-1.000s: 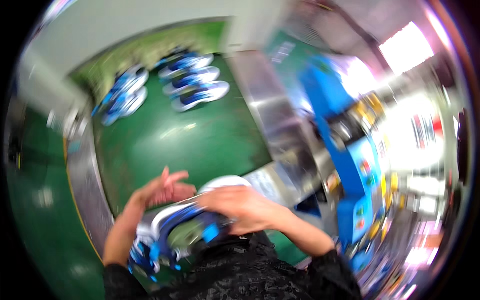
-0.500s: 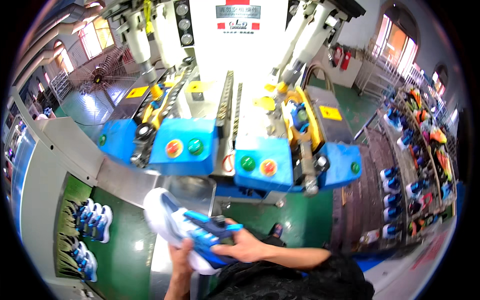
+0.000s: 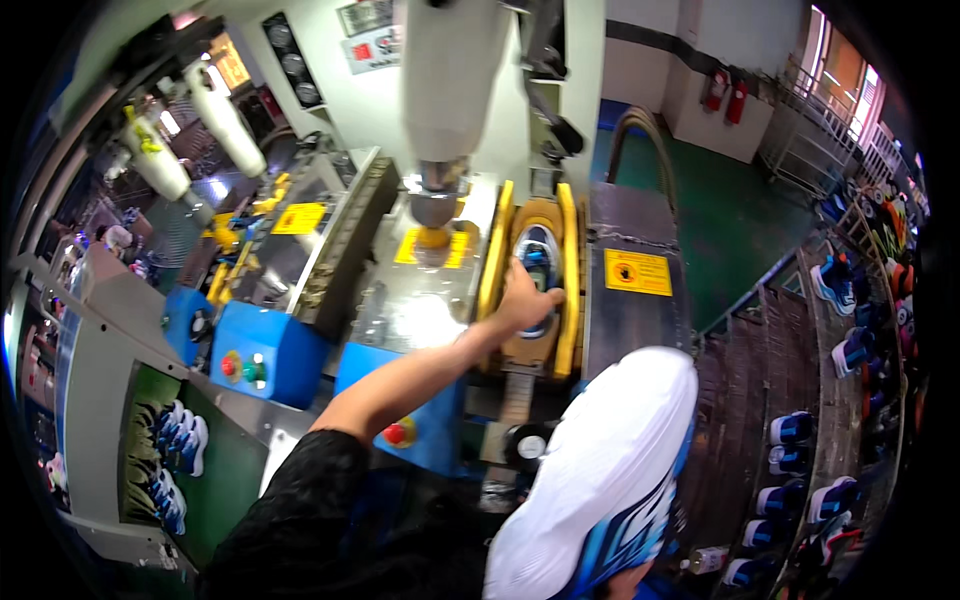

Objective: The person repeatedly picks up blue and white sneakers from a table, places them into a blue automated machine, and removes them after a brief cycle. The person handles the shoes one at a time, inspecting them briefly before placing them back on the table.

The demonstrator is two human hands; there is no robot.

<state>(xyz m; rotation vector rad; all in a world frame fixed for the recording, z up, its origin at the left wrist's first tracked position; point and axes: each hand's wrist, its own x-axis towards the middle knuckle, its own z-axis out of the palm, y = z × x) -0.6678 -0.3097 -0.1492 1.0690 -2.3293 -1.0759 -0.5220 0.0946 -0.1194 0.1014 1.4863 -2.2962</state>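
My left hand [image 3: 527, 302] reaches forward into the right-hand station of a shoe press. Its thumb and fingers close around a blue-and-white sneaker [image 3: 537, 250], which sits between two yellow side pads [image 3: 569, 270]. At the lower right a second sneaker [image 3: 615, 450] is held up close, with its white sole facing me and blue patterned sides showing. My right hand [image 3: 630, 582] grips it from below, mostly hidden behind it.
A thick white press cylinder [image 3: 455, 90] hangs left of my left hand. Blue control boxes [image 3: 268, 355] carry red and green buttons. A rack [image 3: 815, 400] of sneakers stands at the right; more sneakers [image 3: 180, 440] sit in an opening at the left.
My view has swung right and closer to the right station. My left hand has let go of the sneaker both hands held and reached to the one in the press. My right hand keeps the first.
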